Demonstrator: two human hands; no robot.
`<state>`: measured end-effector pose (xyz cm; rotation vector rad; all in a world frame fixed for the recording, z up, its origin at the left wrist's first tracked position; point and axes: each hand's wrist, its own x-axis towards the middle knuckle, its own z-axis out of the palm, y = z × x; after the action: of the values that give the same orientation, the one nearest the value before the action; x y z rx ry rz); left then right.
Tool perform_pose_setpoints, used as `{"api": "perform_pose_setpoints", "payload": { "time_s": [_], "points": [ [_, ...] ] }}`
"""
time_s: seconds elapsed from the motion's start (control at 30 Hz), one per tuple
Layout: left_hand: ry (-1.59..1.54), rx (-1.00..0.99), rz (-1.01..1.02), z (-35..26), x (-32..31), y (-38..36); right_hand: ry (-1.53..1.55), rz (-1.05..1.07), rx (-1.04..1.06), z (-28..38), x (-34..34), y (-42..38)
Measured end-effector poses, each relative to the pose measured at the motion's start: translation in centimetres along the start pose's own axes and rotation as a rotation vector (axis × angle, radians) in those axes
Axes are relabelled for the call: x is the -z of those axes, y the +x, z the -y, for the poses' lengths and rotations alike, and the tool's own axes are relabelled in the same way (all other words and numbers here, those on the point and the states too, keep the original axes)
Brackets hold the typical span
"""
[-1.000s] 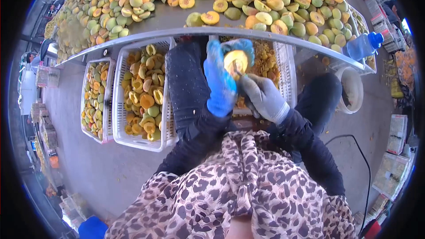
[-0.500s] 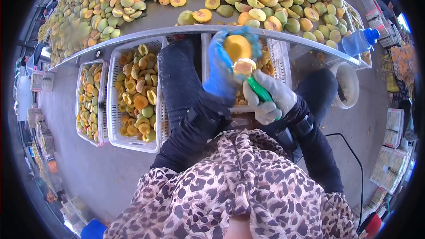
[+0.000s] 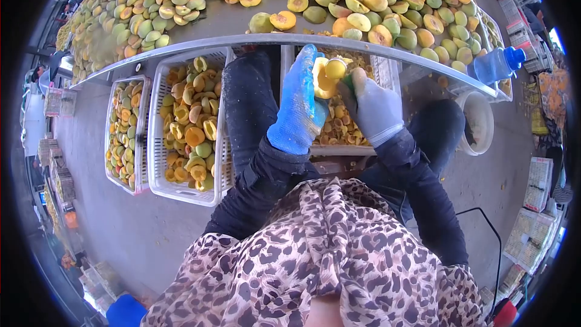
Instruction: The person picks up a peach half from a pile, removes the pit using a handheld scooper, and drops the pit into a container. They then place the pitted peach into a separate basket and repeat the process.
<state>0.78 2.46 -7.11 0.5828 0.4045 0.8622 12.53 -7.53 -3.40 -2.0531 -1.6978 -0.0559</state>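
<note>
My left hand [image 3: 295, 112], in a blue glove, is closed around a yellow peach half [image 3: 322, 82] above a white crate. My right hand [image 3: 379, 109], in a grey glove, grips a green-handled pitting spoon [image 3: 335, 68]. The spoon's rounded metal head is at the peach's cut face; most of its handle is hidden by my fingers. Beneath both hands, the middle crate [image 3: 387, 75] holds small yellow-brown pieces, perhaps pits and scraps.
A metal table [image 3: 230, 21] with a raised rim carries many halved peaches. At left stand a crate of hollowed halves [image 3: 154, 163] and a narrower crate [image 3: 144, 106]. A bottle [image 3: 493, 66] and a white bucket [image 3: 484, 124] are at right; a black cable [image 3: 497, 236] hangs nearby.
The brownish pit piece seen at the spoon is no longer visible there. My right hand has risen and turned, bringing the spoon to the peach half. My left hand has rotated, showing its back.
</note>
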Motion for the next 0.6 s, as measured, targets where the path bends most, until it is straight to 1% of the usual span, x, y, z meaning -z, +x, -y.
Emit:
{"api": "perform_pose_setpoints", "payload": {
  "time_s": [0.03,0.07,0.1,0.13,0.17,0.2,0.23,0.27,0.3,0.33,0.37,0.4,0.47,0.5,0.53,0.57,0.6],
  "points": [
    [0.002,-0.003,0.002,0.2,0.4,-0.3,-0.083,-0.003,-0.038,0.4,-0.3,-0.2],
    [0.571,-0.219,0.025,0.3,0.8,-0.8,-0.164,-0.009,-0.077,0.7,-0.6,-0.4],
    [1.14,-0.441,0.048,0.3,1.1,-1.3,-0.161,-0.018,-0.075,0.7,-1.0,-0.4],
    [1.145,-0.453,0.049,0.0,0.3,-2.1,-0.237,0.039,-0.178,0.4,-1.6,-0.4],
    [0.716,-0.337,-0.068,-0.4,-1.2,-3.3,-0.311,0.098,-0.281,-0.1,-2.5,-0.5],
    [0.288,-0.21,-0.172,-1.0,-2.4,-4.5,-0.296,0.145,-0.363,-3.2,-4.2,-0.5],
    [0.51,-0.314,-0.21,-2.3,-2.6,-5.2,-0.263,0.175,-0.4,-4.4,-3.5,-1.0],
    [0.562,-0.492,-0.27,-5.0,-4.1,-6.3,-0.235,0.203,-0.419,-5.4,-2.8,-1.0],
    [0.629,-0.436,-0.258,-7.6,-0.7,-6.6,-0.231,0.207,-0.411,-5.6,-2.5,-1.5],
    [1.003,-0.543,-0.456,-10.5,-0.8,-6.8,-0.192,0.242,-0.417,-5.6,-2.1,-2.2],
    [1.608,-0.587,-0.532,-12.9,3.6,-5.6,-0.157,0.263,-0.422,-5.6,-1.9,-2.2],
    [1.606,-0.596,-0.532,-13.2,5.1,-3.6,-0.159,0.255,-0.419,-5.4,-2.3,-2.2],
    [2.164,-0.922,-0.181,-13.8,7.0,1.5,0.02,0.263,-0.357,-4.3,-3.7,-2.0],
    [2.016,-1.005,-0.179,-12.6,6.3,4.7,0.019,0.261,-0.344,-3.6,-3.8,-1.6],
    [1.864,-1.083,-0.167,-10.7,5.2,8.2,0.111,0.259,-0.276,-2.9,-3.9,-1.3],
    [1.914,-0.974,-0.133,-9.1,5.6,11.4,0.199,0.256,-0.213,-2.3,-4.0,-1.1],
    [1.956,-0.866,-0.094,-7.9,6.0,13.7,0.193,0.25,-0.217,-1.8,-3.9,-0.9]
  ]
}}
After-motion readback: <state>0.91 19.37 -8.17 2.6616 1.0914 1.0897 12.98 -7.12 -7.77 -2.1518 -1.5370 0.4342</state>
